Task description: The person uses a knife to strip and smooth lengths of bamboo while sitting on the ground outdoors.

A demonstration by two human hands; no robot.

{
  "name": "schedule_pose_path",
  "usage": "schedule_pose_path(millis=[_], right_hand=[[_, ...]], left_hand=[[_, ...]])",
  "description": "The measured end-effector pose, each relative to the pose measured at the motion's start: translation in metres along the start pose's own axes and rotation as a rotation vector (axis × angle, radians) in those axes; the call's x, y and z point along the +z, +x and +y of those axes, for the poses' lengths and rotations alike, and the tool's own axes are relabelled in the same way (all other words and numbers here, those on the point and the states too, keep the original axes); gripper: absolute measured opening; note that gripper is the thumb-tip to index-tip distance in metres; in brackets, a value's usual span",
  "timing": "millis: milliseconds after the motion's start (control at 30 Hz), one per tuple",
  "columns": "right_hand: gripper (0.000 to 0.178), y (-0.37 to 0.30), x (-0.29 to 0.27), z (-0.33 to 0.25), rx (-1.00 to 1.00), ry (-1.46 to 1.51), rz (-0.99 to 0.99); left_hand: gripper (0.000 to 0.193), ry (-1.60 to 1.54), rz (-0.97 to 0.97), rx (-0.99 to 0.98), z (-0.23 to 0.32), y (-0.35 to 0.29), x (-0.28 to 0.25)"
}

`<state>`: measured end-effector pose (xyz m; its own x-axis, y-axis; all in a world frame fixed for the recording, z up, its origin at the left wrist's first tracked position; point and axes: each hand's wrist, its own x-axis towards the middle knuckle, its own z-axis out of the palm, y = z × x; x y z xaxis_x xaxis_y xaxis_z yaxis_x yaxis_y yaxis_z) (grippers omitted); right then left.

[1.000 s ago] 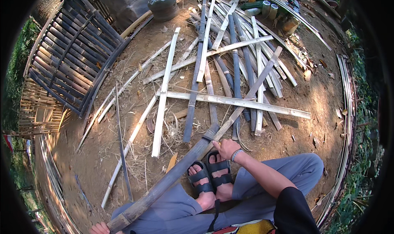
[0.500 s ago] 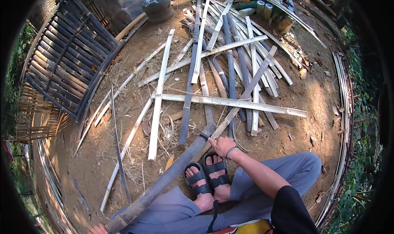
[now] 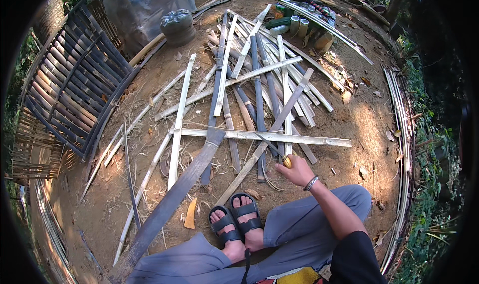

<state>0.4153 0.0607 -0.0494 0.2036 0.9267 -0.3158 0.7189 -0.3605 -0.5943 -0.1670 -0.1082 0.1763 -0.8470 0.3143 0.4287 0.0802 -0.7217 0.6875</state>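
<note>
My right hand (image 3: 297, 171) is closed round the yellowish handle of a knife (image 3: 270, 144). Its narrow dark blade points up and left, over the bamboo strips and apart from the big piece. A long, dark bamboo piece (image 3: 174, 194) slants from the lower left, across my left leg, to the pile's near side. Its far end lies over a pale split strip (image 3: 269, 136) that runs crosswise. My left hand is out of the picture; the lower end of the bamboo runs to the bottom edge. My sandalled feet (image 3: 234, 219) rest on the ground between the bamboo and my right hand.
A heap of split bamboo strips (image 3: 294, 92) covers the ground ahead, with shavings around it. A dark bamboo rack (image 3: 70, 79) leans at the left. A tied dark bag (image 3: 178, 28) stands behind. More strips (image 3: 399, 174) lie along the right edge. An orange-brown chip (image 3: 190, 214) is near my feet.
My right hand has moved right and forward, away from the bamboo piece, and the knife blade now shows. The bamboo's far end has shifted left and forward. My left hand has left the picture.
</note>
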Motion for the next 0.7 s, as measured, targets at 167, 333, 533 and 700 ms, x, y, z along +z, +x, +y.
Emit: schedule_pose_path(millis=[167,333,533,700], right_hand=[[0.045,0.030,0.006,0.052,0.145,0.022,0.159],[0.044,0.012,0.037,0.039,-0.022,0.001,-0.029],[0.044,-0.004,0.041,0.008,-0.090,-0.003,-0.065],[0.044,-0.010,0.015,-0.007,-0.158,0.026,0.018]], left_hand=[[0.032,-0.177,-0.049,0.104,-0.013,0.015,-0.002],[0.051,-0.479,-0.554,0.025,-0.070,0.075,0.000],[0.062,0.317,-0.928,0.632,-0.170,0.047,0.163],[0.050,1.256,-1.588,0.803,-0.179,0.023,0.141]])
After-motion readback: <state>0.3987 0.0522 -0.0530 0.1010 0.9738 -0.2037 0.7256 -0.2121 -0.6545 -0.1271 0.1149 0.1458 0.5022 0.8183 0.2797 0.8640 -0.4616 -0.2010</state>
